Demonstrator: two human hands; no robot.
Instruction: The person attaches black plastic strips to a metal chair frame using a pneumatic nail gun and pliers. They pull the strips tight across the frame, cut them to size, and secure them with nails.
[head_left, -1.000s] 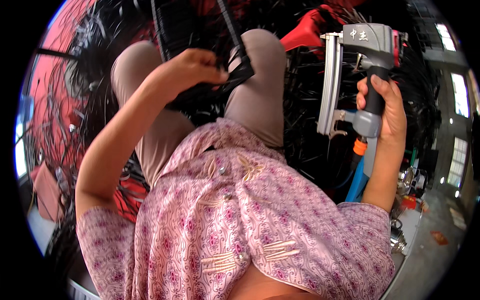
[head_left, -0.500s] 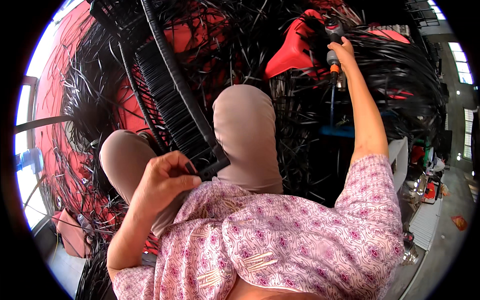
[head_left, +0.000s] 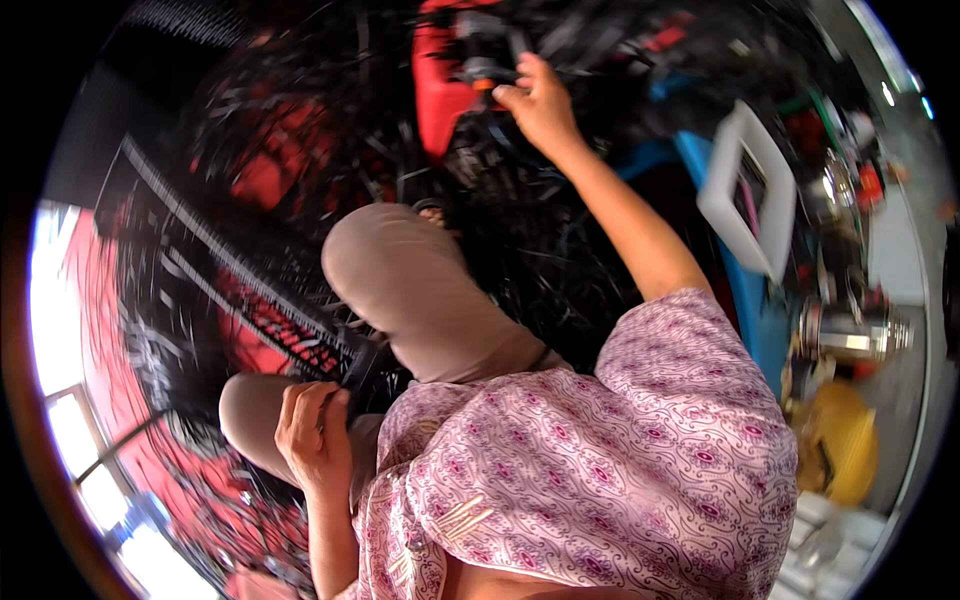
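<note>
frame [head_left: 250,290] left of knee [head_left: 400,280], tray [head_left: 750,190] right

One fisheye view sits on my head, looking steeply down over my patterned shirt [head_left: 620,450] and bent knees [head_left: 400,270]. My left hand [head_left: 315,430] lies close at lower left, my right hand [head_left: 540,100] farther, top centre.

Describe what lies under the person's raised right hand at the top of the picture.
Under the right hand a blurred dark tool part with an orange ring shows against a red object. The palm hides how it is gripped.
</note>
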